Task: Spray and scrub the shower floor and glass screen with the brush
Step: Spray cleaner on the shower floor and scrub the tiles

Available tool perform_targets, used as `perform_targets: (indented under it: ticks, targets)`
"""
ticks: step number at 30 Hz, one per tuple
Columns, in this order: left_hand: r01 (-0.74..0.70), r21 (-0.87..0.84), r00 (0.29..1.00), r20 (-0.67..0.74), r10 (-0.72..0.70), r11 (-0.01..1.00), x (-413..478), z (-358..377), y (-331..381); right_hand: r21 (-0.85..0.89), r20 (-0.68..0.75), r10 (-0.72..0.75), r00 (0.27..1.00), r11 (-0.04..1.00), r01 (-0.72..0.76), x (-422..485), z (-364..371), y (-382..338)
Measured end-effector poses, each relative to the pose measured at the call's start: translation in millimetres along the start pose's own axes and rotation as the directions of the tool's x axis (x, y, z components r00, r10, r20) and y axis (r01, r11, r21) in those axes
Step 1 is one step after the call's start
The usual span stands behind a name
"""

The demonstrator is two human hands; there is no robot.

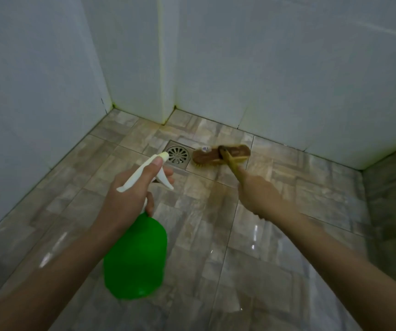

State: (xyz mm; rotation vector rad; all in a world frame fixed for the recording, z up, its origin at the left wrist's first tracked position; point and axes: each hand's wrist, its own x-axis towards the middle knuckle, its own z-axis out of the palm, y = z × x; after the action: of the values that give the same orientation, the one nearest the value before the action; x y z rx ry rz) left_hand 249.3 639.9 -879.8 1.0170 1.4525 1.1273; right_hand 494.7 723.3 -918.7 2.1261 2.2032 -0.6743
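Left hand (130, 194) curled round neck of green spray bottle (135, 256), finger on trigger; right hand (258, 194) gripping brush (221, 155) handle, head on wet shower floor (275, 271) ahead of me, beside drain (177, 154). Bottle light, slippery; brush stiff, hold mid-handle

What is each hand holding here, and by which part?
Left hand grips the green spray bottle at its neck; right hand grips the scrub brush by its yellow handle.

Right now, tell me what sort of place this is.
Most likely a tiled shower area: a metal floor drain set in wet, stone-look floor tiles, with pale tiled walls around it.
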Motion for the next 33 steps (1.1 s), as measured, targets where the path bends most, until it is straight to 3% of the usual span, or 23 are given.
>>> perform_targets:
  ticks: [2, 7, 9, 11, 15, 20, 25, 30, 33]
  targets:
    - [-0.024, 0.013, 0.999, 0.04, 0.023, 1.0, -9, 9, 9, -0.065, -0.031, -0.013, 0.999, 0.998, 0.011, 13, -1, 2]
    - [-0.053, 0.06, 0.996, 0.071, 0.048, 0.997, -24, 24, 19, -0.016, 0.011, 0.189, 0.982, 0.982, -0.188, 37, -37, 23]
    - [-0.059, 0.054, 0.992, 0.116, 0.052, 0.997, -29, 28, 22, 0.043, 0.068, 0.273, 0.96, 0.96, -0.276, 12, -48, 39]
    - [-0.034, 0.041, 0.992, 0.121, 0.029, 0.999, -30, 31, 22, 0.122, 0.037, 0.338, 0.94, 0.932, -0.34, 3, -48, 55]
    - [-0.052, 0.073, 0.989, 0.14, 0.042, 0.996, -30, 42, 17, 0.215, -0.123, 0.378, 0.918, 0.913, -0.347, 12, -34, 84]
    - [-0.041, 0.084, 0.982, 0.187, 0.024, 0.996, -29, 51, 15, 0.16, 0.073, 0.417, 0.906, 0.892, -0.423, -27, -51, 100]
    - [-0.063, 0.075, 0.97, 0.238, 0.043, 0.995, -31, 61, 14, 0.166, -0.07, 0.456, 0.887, 0.882, -0.441, -14, -47, 124]
    - [-0.062, 0.048, 0.963, 0.264, 0.047, 0.997, -36, 64, 19, 0.09, 0.065, 0.501, 0.863, 0.858, -0.505, -52, -58, 132]
    - [-0.06, 0.054, 0.955, 0.294, 0.042, 0.997, -40, 67, 18, 0.041, -0.039, 0.449, 0.893, 0.893, -0.448, -54, -54, 147]
